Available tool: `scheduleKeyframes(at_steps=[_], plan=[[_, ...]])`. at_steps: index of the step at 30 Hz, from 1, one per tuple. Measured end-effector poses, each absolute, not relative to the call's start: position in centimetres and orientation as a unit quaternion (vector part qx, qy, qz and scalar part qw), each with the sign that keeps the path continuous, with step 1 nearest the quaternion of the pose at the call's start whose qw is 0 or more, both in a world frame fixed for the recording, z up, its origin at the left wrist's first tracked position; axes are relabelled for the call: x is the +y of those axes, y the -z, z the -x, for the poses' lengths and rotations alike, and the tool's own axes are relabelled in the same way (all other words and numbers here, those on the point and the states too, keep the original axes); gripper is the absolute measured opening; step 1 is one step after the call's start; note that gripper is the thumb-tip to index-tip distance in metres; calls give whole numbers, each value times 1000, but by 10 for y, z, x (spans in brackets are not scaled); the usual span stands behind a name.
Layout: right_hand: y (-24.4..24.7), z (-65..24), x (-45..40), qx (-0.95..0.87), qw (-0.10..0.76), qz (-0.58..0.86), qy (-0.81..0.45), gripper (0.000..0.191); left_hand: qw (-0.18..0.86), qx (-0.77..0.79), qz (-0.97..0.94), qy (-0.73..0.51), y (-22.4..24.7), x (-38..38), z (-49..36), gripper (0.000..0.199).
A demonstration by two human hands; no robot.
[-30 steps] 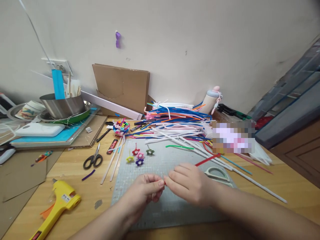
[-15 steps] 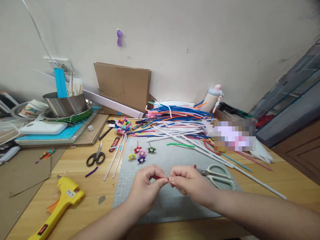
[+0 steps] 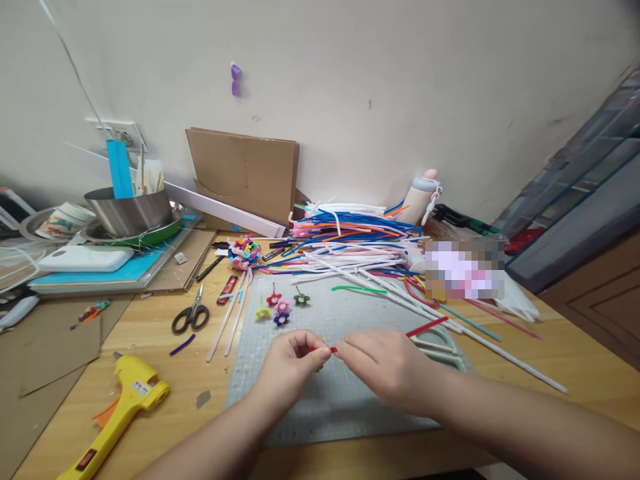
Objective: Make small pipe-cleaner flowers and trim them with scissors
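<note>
A red pipe cleaner (image 3: 427,327) runs through both hands above the grey cutting mat (image 3: 300,423). My left hand (image 3: 293,363) pinches its left end, which is partly hidden by the fingers. Close beside it, my right hand (image 3: 383,363) has its fingers pressed together on the same strip, and the free end sticks out past the knuckles to the upper right. Light-green-handled scissors (image 3: 437,343) lie behind the right hand, partly covered. Several small flowers, among them a red flower (image 3: 274,299) and a green flower (image 3: 301,300), lie at the mat's upper left.
A yellow glue gun (image 3: 135,393) and black scissors (image 3: 191,317) lie to the left. Behind the mat is a heap of coloured pipe cleaners (image 3: 350,233), beside a bottle (image 3: 420,200). A metal bowl (image 3: 130,212) stands at the back left, and cardboard (image 3: 245,167) leans on the wall.
My right hand has turned flatter, palm down. A long end of the red pipe cleaner now shows beyond it, over the light-green scissors. The view has shifted slightly.
</note>
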State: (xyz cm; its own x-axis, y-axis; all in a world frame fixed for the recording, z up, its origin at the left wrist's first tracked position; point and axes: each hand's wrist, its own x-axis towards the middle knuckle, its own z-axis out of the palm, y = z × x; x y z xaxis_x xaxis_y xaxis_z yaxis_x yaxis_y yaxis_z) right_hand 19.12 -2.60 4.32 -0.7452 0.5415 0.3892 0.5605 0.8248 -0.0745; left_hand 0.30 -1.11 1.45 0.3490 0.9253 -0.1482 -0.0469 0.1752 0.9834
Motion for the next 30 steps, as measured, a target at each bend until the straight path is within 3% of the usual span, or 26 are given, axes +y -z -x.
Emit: scheduleKeyframes(at_steps=[4,10,15,18,20,25,30], plan=[[-46,-190,-21,-945,181,254,102,24,694,414,-479,-342,-13,-11,-2,30],[-40,-190,-18,-958,170,229,22,22,743,395,-447,-305,-7,-13,-3,26],[-32,-183,-24,-850,244,363,-292,19,683,399,-507,-341,-11,-14,-5,27],[-29,-173,-29,-608,272,457,-590,18,637,393,-543,-381,-14,-13,-4,24],[-30,-168,-30,-470,274,452,-707,17,610,376,-567,-405,-17,-11,-2,21],[-32,-166,-32,-481,379,452,-649,26,686,360,-500,-387,-22,-9,1,25],[-18,-166,-35,-550,395,488,-551,24,703,384,-452,-392,-20,-9,0,24]])
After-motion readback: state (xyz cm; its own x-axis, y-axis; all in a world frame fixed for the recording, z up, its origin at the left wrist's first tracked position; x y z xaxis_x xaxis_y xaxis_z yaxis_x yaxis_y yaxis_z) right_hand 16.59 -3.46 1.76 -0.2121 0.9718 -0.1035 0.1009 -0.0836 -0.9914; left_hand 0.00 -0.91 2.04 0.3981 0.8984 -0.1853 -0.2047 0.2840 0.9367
